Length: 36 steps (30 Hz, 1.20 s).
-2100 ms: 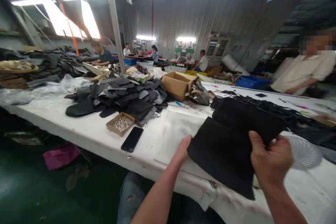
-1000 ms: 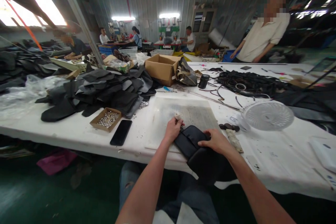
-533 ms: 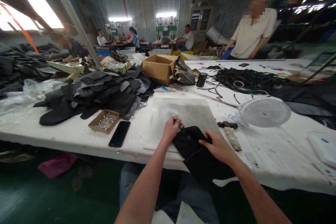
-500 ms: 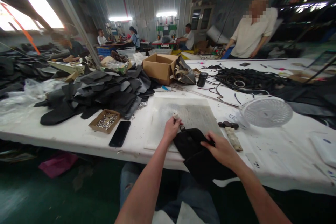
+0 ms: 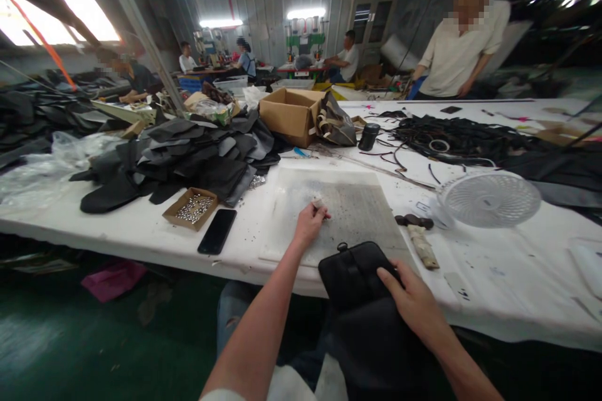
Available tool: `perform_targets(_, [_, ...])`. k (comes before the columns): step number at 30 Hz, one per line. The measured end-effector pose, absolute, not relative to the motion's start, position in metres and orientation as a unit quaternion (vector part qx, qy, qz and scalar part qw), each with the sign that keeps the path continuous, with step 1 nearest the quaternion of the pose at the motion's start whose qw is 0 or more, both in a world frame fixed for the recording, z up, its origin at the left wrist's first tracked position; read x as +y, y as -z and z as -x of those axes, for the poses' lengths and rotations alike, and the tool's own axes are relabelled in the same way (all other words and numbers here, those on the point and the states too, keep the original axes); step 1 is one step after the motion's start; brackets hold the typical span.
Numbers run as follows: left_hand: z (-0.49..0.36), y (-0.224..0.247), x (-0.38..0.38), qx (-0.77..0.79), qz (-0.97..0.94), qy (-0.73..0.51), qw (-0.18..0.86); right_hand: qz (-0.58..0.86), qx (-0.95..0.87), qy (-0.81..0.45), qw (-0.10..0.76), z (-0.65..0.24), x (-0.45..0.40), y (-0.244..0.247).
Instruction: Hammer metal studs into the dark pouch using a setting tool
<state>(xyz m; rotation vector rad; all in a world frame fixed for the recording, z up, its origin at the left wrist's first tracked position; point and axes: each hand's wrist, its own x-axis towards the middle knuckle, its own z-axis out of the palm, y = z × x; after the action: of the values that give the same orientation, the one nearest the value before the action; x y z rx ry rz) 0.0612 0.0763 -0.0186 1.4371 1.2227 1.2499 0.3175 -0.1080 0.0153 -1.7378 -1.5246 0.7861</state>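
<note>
My right hand [image 5: 411,294] grips the edge of a black bag piece [image 5: 352,276], thumb on top. A small metal ring [image 5: 343,247] sits at its top edge. The lower part of the piece hangs over the table edge toward my lap. My left hand [image 5: 310,224] is closed above the grey-white board [image 5: 352,200], apart from the bag piece. A small whitish thing [image 5: 318,202] shows at its fingertips; whether it is held or wrapped round a finger I cannot tell.
Left of the board lie a phone [image 5: 217,232], a carton tray of metal studs [image 5: 190,208] and a heap of black cut pieces [image 5: 188,156]. To the right are a wrapped-handle hammer [image 5: 423,247] and a white fan [image 5: 489,199]. A person [image 5: 465,44] stands across the table.
My right hand has drawn the black bag piece down toward my lap. My left hand has come away from its ring and stays over the board. The view has shifted slightly.
</note>
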Motion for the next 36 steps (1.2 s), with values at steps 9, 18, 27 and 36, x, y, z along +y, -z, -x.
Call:
perform_targets(9, [-0.061,0.016,0.073,0.493,-0.546,-0.528,0.424,0.740,-0.567,-0.147,0.329,-0.299,-0.017,0.004])
perform_targets(18, [-0.060,0.015,0.074,0.498,-0.562,-0.523,0.405,0.699,-0.623,0.031,0.349,-0.309,-0.021,-0.011])
perform_targets(27, [-0.061,0.011,0.071,0.485,-0.561,-0.537,0.402,0.606,-0.714,-0.018,0.352,-0.286,-0.028,-0.022])
perform_targets(36, [-0.062,0.000,0.064,0.490,-0.591,-0.536,0.351,0.573,-0.796,-0.026,0.192,-0.262,-0.035,0.012])
